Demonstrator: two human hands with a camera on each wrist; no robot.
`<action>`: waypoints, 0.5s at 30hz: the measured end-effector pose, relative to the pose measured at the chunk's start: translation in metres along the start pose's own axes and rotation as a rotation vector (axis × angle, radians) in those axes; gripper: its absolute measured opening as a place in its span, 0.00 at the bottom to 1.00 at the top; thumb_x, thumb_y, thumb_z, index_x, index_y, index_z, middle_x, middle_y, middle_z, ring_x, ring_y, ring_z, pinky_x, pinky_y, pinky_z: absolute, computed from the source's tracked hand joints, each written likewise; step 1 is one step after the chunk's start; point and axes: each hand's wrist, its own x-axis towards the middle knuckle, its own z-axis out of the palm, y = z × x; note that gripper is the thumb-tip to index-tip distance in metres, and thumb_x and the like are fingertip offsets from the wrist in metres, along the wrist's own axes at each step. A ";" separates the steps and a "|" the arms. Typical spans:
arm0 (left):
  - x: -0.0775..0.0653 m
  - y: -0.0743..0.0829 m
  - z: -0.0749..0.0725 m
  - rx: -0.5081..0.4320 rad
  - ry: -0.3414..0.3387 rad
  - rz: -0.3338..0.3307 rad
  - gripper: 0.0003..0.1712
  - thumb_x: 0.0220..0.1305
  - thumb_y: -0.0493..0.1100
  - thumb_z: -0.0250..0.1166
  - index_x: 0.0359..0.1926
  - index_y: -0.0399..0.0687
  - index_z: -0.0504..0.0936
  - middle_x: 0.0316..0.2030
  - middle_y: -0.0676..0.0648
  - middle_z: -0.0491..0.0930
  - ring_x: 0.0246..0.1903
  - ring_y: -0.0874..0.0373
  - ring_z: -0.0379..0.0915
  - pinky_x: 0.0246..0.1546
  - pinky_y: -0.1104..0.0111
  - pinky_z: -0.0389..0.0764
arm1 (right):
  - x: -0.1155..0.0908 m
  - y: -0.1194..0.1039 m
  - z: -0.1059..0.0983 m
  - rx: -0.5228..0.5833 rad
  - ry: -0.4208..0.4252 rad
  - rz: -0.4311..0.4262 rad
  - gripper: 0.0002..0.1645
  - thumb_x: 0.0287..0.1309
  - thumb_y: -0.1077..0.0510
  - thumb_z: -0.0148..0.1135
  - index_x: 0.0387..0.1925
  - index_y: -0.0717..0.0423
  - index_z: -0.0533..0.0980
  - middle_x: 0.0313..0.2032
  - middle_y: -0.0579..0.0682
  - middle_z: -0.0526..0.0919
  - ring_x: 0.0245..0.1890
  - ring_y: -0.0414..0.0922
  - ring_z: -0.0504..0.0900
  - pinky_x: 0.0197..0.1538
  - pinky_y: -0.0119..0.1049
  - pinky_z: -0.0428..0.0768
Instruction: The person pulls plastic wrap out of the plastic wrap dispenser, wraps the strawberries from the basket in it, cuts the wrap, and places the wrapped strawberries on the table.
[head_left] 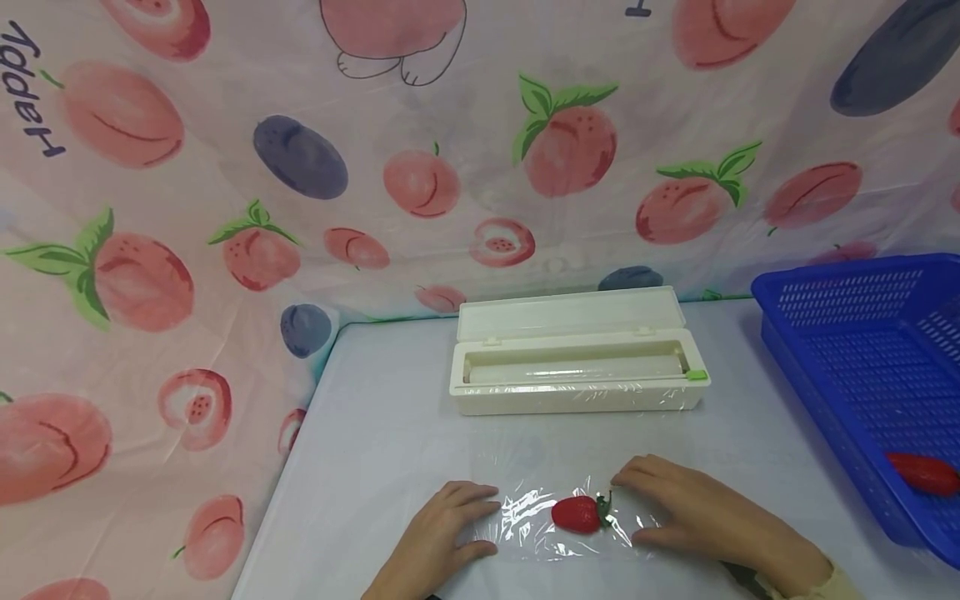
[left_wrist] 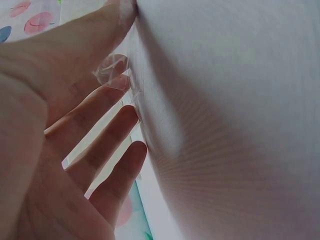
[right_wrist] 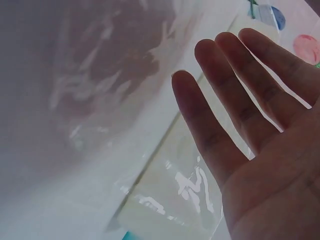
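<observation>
A red strawberry (head_left: 576, 515) with a green leafy top lies on a sheet of clear cling film (head_left: 521, 521) spread over the white table. The film runs back to a white cling film box (head_left: 577, 402), whose lid stands up and shows the roll inside. My left hand (head_left: 442, 533) is at the film's left edge, fingers nearly straight; in the left wrist view, crumpled film (left_wrist: 107, 70) touches its fingertips. To the right of the strawberry, my right hand (head_left: 693, 510) is spread with thumb and fingers apart. The right wrist view shows its fingers (right_wrist: 212, 130) extended, holding nothing.
At the right stands a blue plastic basket (head_left: 817, 417) with a red item (head_left: 922, 473) inside. A green slider (head_left: 697, 375) sits at the box's right end. Behind and left of the table (head_left: 360, 433) hangs a fruit-print cloth (head_left: 360, 108).
</observation>
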 end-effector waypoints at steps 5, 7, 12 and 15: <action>0.000 0.001 0.000 0.002 0.001 -0.002 0.28 0.56 0.55 0.73 0.57 0.54 0.83 0.60 0.57 0.77 0.60 0.58 0.70 0.61 0.60 0.75 | -0.008 0.007 0.000 -0.018 0.027 -0.008 0.31 0.48 0.39 0.74 0.52 0.48 0.79 0.48 0.39 0.79 0.51 0.43 0.78 0.53 0.45 0.82; 0.000 0.001 0.000 0.002 0.001 -0.004 0.28 0.55 0.55 0.73 0.57 0.54 0.83 0.60 0.57 0.77 0.60 0.58 0.70 0.61 0.60 0.75 | -0.010 0.010 0.001 -0.024 0.030 -0.007 0.31 0.47 0.40 0.75 0.51 0.48 0.79 0.48 0.39 0.79 0.50 0.44 0.78 0.53 0.45 0.82; 0.000 0.001 0.000 0.006 0.007 -0.001 0.28 0.55 0.55 0.73 0.56 0.53 0.83 0.60 0.57 0.78 0.60 0.58 0.70 0.61 0.60 0.75 | -0.020 0.019 0.004 -0.040 0.040 -0.004 0.28 0.43 0.44 0.78 0.48 0.45 0.80 0.46 0.38 0.79 0.49 0.44 0.78 0.51 0.44 0.82; 0.000 0.001 -0.001 0.012 0.015 0.006 0.27 0.55 0.55 0.73 0.55 0.53 0.84 0.60 0.57 0.78 0.60 0.58 0.70 0.61 0.60 0.75 | -0.027 0.025 0.005 -0.054 0.058 -0.022 0.28 0.40 0.46 0.80 0.46 0.44 0.81 0.45 0.37 0.79 0.48 0.42 0.78 0.50 0.42 0.82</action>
